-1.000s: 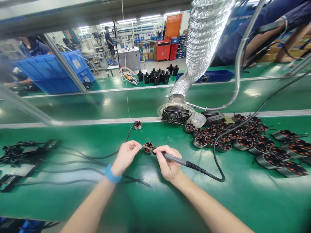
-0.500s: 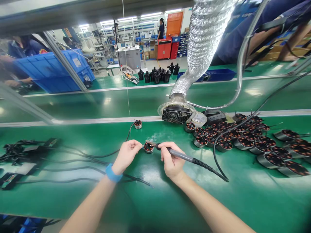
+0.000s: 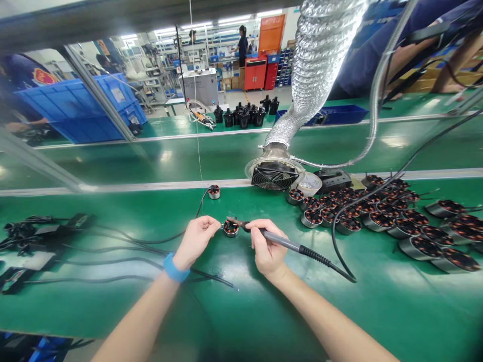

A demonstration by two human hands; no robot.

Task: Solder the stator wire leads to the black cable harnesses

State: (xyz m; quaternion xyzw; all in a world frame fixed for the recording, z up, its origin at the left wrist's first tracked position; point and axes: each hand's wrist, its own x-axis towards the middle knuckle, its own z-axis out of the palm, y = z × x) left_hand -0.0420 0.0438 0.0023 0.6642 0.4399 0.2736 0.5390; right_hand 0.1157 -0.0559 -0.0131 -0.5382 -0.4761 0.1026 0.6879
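A small round motor stator (image 3: 231, 229) with copper windings and a silvery rim sits on the green bench between my hands. My right hand (image 3: 268, 247) grips a grey soldering iron (image 3: 279, 240) like a pen, its tip at the stator's upper edge. On the stator's left side, my left hand (image 3: 198, 235) pinches a thin wire (image 3: 221, 226) that reaches to the rim. Whether the wire is fixed to the stator is too small to tell. Just behind, another stator (image 3: 214, 192) stands with a black cable running from it towards my left hand.
Several stators (image 3: 364, 208) crowd the right side. A fume extractor fan (image 3: 274, 178) hangs from a foil duct (image 3: 313, 55) behind my hands. Black cables (image 3: 132, 261) lie across the left of the bench. The iron's cord (image 3: 334, 241) loops at right. Co-workers are beyond the bench.
The smoke over the stator has gone. Both hands stay nearly still, with the iron's tip still at the stator. A person in the background has shifted slightly left.
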